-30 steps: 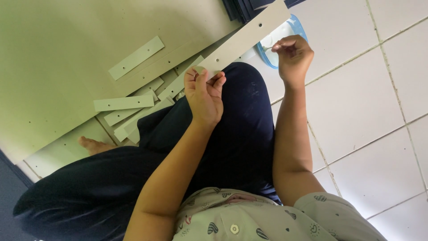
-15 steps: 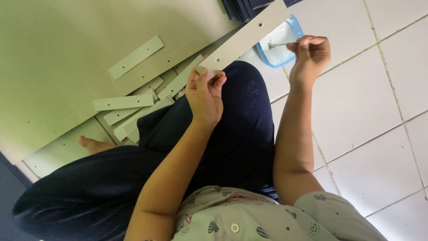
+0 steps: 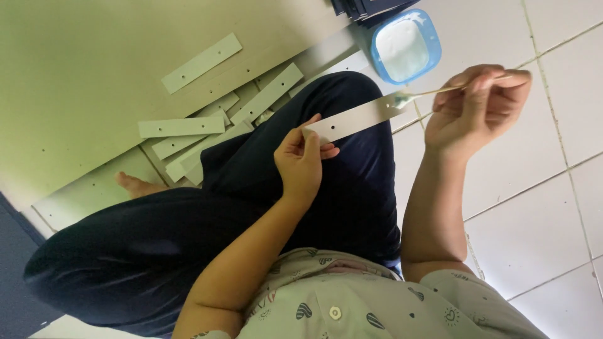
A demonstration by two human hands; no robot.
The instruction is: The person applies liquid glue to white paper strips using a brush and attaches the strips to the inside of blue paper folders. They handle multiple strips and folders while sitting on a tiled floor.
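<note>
Head view, looking down over the lap of a seated person in dark trousers (image 3: 188, 245) and a patterned shirt (image 3: 352, 301). Left hand (image 3: 303, 164): fingers curled, thumb and fingertips pinched on the near end of a long pale cardboard strip (image 3: 355, 119) with small punched holes. The strip runs up and to the right above the raised knee, held in the air. Right hand (image 3: 475, 107): closed in a loose fist around a thin stick (image 3: 433, 93). The stick's tip carries a dab of white paste and touches the far end of the strip. Just beyond the strip's far end, a round blue tub (image 3: 405, 45) of white paste sits open on the white tiled floor (image 3: 546, 207). A stack of dark sheets (image 3: 370, 7) lies beside the tub at the top edge. Left of the knee, a scatter of similar cut strips (image 3: 217, 122) lies overlapping on a large pale green board (image 3: 81, 81) spread on the floor; one strip lies apart, higher up on the board. A bare foot (image 3: 139, 186) shows at the board's lower edge.
</note>
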